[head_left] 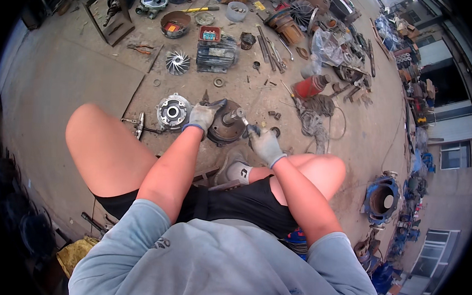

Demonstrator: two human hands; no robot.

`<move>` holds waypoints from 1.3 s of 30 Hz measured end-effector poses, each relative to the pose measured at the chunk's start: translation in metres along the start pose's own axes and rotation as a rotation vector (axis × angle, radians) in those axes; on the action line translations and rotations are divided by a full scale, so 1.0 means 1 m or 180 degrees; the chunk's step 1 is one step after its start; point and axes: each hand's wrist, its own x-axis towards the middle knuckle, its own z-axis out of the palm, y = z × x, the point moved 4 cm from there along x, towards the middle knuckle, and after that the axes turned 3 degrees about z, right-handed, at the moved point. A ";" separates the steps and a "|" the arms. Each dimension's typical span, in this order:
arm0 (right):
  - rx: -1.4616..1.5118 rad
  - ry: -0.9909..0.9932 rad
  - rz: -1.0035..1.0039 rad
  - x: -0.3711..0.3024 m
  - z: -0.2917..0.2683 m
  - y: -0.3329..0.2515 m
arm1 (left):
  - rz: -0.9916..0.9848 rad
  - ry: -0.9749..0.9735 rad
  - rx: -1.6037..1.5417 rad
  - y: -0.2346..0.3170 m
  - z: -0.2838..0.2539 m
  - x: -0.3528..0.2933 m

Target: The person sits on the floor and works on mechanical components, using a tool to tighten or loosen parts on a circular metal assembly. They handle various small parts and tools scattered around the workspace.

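A rusty, dark round metal part (229, 127) with a thick shaft (230, 117) standing up from its middle lies on the floor between my legs. At its left edge rests my gloved left hand (202, 117), with dark-coated fingers stretched out along the upper rim. My gloved right hand (267, 144), at the right, is closed round a wrench (242, 114). The wrench's ring-shaped head is at the shaft's upper end; I cannot tell whether they touch. Beside my left hand lies a silver round housing (172, 112) with a central bore.
Ahead stand a grey electric motor (217, 54), a silver fan wheel (177, 62) and a rusty bowl (175, 24). A red bottle jack (310, 86) and a dirty rag (313, 118) lie to the right. Several wrenches and bars (270, 52) lie beyond, and pliers (140, 48) further left.
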 end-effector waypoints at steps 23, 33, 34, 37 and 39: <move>-0.2107 -0.1435 -0.0993 0.056 -0.003 -0.105 | 0.0346 0.0023 0.0526 -0.003 -0.032 -0.021; -0.1402 -0.1198 -0.0211 0.019 0.021 -0.057 | -0.0312 0.0081 -0.0400 0.002 -0.041 -0.028; -0.1074 -0.1181 -0.0069 0.013 0.036 -0.033 | -0.0078 0.0185 -0.0424 0.001 -0.040 -0.029; -0.0022 -0.1244 0.0494 -0.010 0.066 -0.001 | 0.0091 0.0442 -0.0518 -0.016 -0.033 -0.031; 0.0811 -0.1388 0.1099 -0.037 0.063 -0.030 | -0.0580 0.0319 -0.1087 -0.023 -0.027 -0.032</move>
